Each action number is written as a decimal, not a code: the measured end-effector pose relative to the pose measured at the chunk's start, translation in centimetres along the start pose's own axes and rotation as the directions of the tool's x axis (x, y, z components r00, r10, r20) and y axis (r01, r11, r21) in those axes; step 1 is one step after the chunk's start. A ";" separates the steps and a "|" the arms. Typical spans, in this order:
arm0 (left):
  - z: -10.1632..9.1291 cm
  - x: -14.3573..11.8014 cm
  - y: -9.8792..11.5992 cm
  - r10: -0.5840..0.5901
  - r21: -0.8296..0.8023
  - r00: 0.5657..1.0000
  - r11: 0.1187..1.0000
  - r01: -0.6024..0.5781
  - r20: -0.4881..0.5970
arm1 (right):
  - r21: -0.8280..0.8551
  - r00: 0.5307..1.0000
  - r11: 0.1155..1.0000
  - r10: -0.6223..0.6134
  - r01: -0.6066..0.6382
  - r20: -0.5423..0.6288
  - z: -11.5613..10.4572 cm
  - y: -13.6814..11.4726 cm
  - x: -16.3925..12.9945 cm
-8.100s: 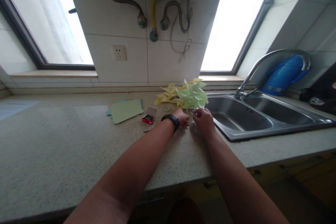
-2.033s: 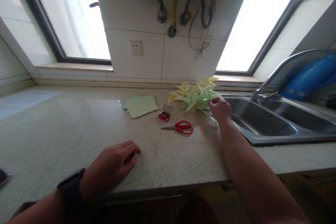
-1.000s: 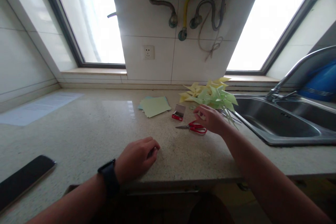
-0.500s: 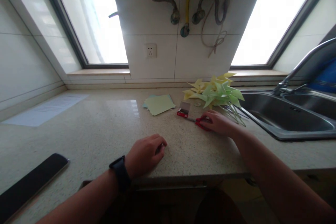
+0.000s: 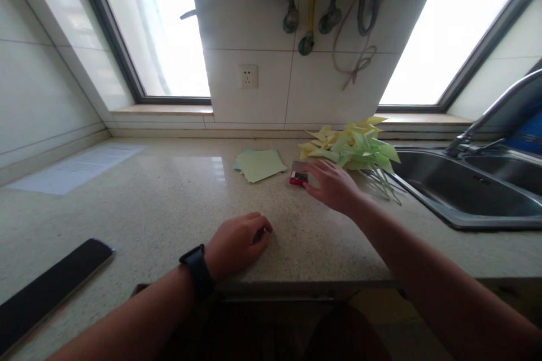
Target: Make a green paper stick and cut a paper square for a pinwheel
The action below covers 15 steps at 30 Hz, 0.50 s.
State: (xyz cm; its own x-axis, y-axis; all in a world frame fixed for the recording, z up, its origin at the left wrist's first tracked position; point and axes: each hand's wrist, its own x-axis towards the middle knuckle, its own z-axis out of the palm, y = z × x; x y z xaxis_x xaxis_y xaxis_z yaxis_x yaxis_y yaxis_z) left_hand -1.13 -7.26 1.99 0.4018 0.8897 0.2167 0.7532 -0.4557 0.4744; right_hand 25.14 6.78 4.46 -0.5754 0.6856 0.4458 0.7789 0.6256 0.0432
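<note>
My right hand point(image 5: 334, 186) lies palm down on the speckled counter point(image 5: 148, 203), its fingertips at a small red box point(image 5: 298, 179). The red scissors seen earlier are out of sight, and the hand covers the spot where they lay. Just behind the hand lies a pile of green and yellow paper pinwheels point(image 5: 355, 146), their thin sticks pointing toward the sink. My left hand point(image 5: 239, 240), with a black watch on the wrist, rests curled near the counter's front edge. I see nothing in it.
A stack of pale green paper squares point(image 5: 259, 164) lies left of the red box. A dark phone point(image 5: 51, 287) sits at the near left and a printed sheet point(image 5: 80, 166) at the far left. A steel sink point(image 5: 457, 186) with a faucet point(image 5: 486, 118) is on the right.
My right hand left the pinwheel pile, came down on the red scissors, then slid toward the red box, hiding the scissors. My left hand stayed curled at the front edge.
</note>
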 end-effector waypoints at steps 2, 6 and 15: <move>0.0 0.1 -0.1 0.000 -0.006 1.000 1.000 0.000 -0.002 | -0.012 0.996 0.996 -0.085 0.085 0.029 0.9 -3.0 2.4; -0.1 0.1 -0.1 0.004 -0.019 1.000 1.000 -0.004 -0.003 | -0.042 0.981 0.983 -0.176 0.179 0.079 4.0 -7.2 6.7; -0.1 0.2 -0.3 -0.003 -0.030 1.000 1.000 0.003 -0.007 | -0.093 0.970 0.985 -0.125 0.146 0.208 7.8 -7.6 9.6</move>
State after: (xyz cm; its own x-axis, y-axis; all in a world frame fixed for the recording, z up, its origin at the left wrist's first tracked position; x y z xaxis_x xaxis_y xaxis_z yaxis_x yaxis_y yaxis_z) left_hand -1.32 -6.95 1.98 0.3958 0.8913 0.2211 0.7383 -0.4520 0.5007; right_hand 11.71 11.49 1.50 -0.7072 0.6645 0.2415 0.7060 0.6819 0.1910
